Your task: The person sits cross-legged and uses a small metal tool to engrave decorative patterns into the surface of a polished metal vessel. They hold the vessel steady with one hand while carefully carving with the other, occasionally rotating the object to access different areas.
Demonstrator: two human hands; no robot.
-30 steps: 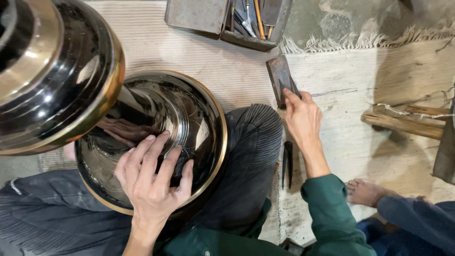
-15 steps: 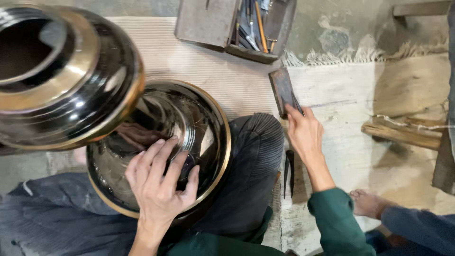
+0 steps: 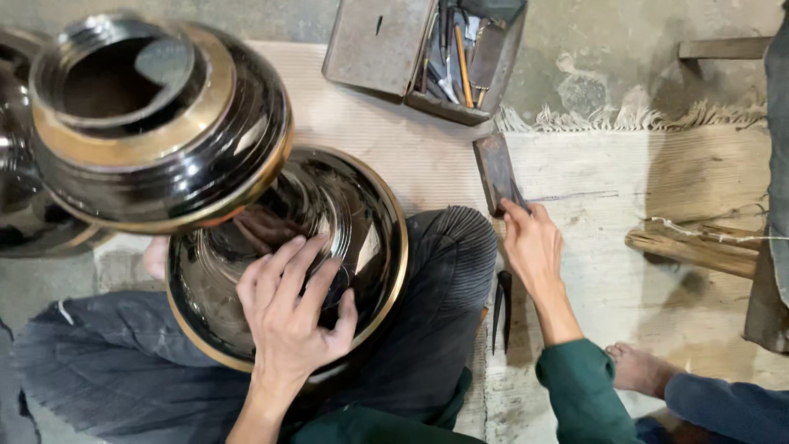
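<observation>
On the lap, left fingers (image 3: pixel 288 279) splay across the bowl (image 3: pixel 362 238); right fingers (image 3: pixel 516 215) touch a block (image 3: pixel 496 171).

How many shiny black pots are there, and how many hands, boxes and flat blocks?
Shiny black pots with gold rims: 2, the one in the lap and the one above it
Hands: 2, left hand, right hand
Metal tool boxes: 1
Dark flat blocks: 1
Total: 6
</observation>
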